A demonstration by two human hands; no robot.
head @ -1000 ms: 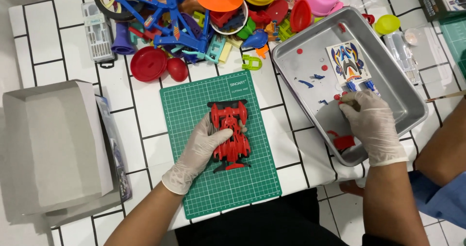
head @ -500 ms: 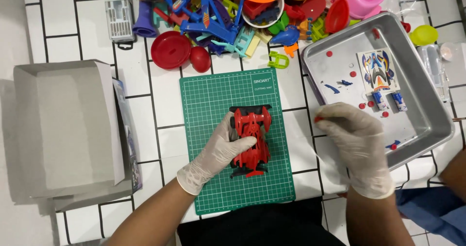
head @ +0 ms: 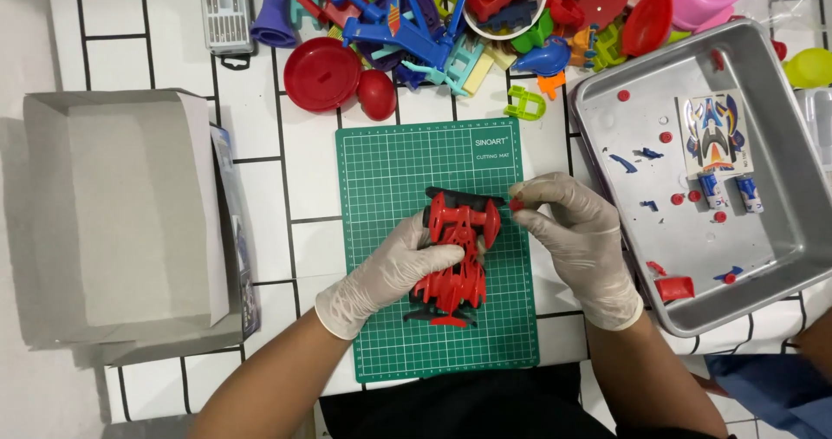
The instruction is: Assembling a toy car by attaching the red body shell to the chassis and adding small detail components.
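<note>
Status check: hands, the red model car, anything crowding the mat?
Left hand steadying red model car on green cutting mat. Right hand pinching small red part at car's front corner. Mat otherwise unobstructed.

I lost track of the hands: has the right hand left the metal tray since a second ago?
Yes. The right hand moved left off the metal tray to the red toy car.
</note>
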